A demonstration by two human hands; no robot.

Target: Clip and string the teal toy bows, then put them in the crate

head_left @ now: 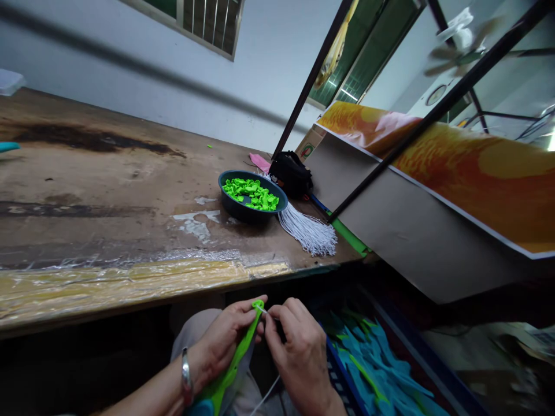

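Over my lap, my left hand (228,332) grips a long bright green plastic strip (236,359) near its rounded upper end. Lower down, the strip meets a blue part at the bottom of the view. My right hand (299,341) pinches a thin white cord (263,310) right at the green end, where the cord seems to pass through a hole. Its loose length hangs below my right hand. On the table ahead stands a dark round bowl (254,216) holding small green plastic pieces (249,192). Beside it lies a bundle of white cords (309,230).
To my right is a blue crate (342,378) with many blue and green plastic pieces (381,364). The worn wooden table (108,185) has a taped front edge. A black bag (290,173) sits behind the bowl. Dark metal poles and an orange printed sheet (468,173) stand at right.
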